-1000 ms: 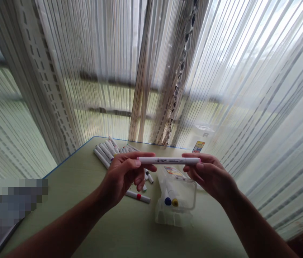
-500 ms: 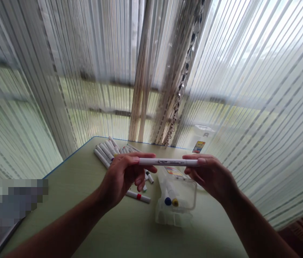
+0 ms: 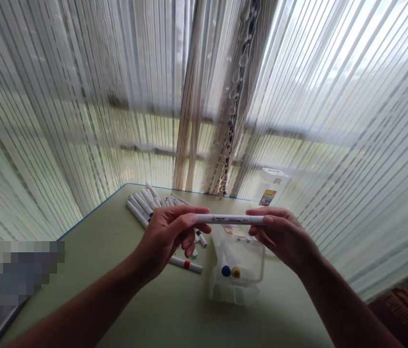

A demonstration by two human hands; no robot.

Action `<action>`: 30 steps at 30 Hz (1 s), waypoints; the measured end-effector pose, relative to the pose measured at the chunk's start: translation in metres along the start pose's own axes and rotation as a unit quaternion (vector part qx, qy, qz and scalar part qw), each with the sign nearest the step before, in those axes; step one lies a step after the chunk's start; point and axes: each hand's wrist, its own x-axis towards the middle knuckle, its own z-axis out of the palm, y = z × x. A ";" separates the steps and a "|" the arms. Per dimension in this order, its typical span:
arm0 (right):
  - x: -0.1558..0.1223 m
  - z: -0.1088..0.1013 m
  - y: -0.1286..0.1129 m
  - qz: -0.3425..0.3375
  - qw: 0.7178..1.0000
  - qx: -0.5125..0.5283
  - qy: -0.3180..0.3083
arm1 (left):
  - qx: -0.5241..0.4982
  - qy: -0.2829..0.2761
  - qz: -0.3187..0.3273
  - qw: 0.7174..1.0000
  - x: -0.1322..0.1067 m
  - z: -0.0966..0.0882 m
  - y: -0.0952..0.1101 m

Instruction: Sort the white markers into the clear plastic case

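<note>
Left hand (image 3: 165, 237) and right hand (image 3: 287, 234) pinch a white marker's (image 3: 229, 219) ends, likely to steady it, short of the desk's (image 3: 91, 244) far edge.

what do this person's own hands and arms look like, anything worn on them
The left hand and right hand are bare: no gloves, and no rings on the fingers in view. The left forearm and right forearm show no sleeve, watch or bracelet up to the picture's edge.
</note>
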 end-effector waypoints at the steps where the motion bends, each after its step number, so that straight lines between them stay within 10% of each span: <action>1: 0.000 0.000 0.001 -0.003 1.000 -0.003 0.000 | 0.008 0.002 0.002 1.000 0.000 0.000 -0.001; 30: -0.003 0.002 0.005 -0.003 0.997 -0.045 0.055 | 0.098 0.006 0.004 0.995 -0.001 0.001 -0.004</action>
